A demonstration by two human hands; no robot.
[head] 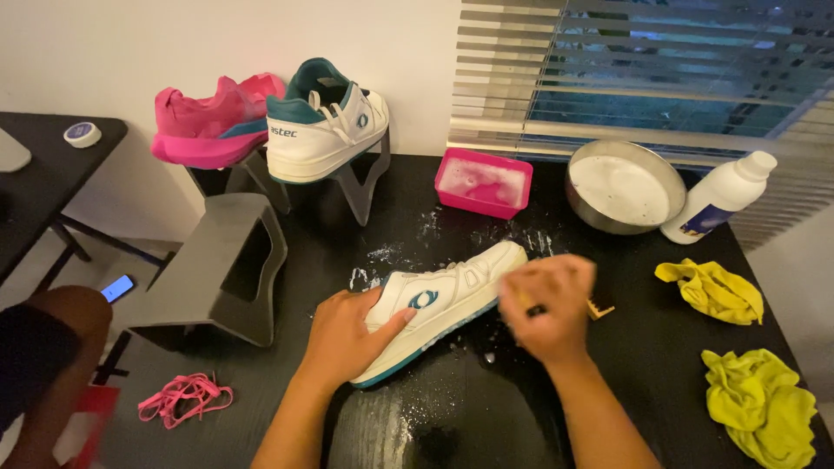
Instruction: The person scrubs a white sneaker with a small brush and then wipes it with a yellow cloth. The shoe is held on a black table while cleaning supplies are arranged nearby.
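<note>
Right now the left hand [347, 334] lies flat and spread on the heel end of a white sneaker [443, 304] with a teal sole, thumb stretched along its side, pinning it to the black table [486, 417]. The sneaker lies on its side at the table's centre, toe pointing toward 2 o'clock. At 3 o'clock from the shoe, touching its toe end, the right hand [549, 306] is blurred and curled shut around a small brush [599, 307], of which only a dark and tan end shows past the fingers. White suds are spattered on the table around the shoe.

At 12 o'clock from the shoe sits a pink tub [484, 182] of foamy water; at 1 o'clock, a metal bowl [625, 187] of white liquid, with a white bottle [717, 200] just beside it. Two yellow cloths [756, 391] lie at 3 and 4 o'clock, well apart from the hands. At 11 o'clock a second white sneaker [323, 122] and a pink shoe [213, 122] rest on grey stands [221, 269]. Pink laces [184, 398] lie at 8 o'clock near the table's edge.
</note>
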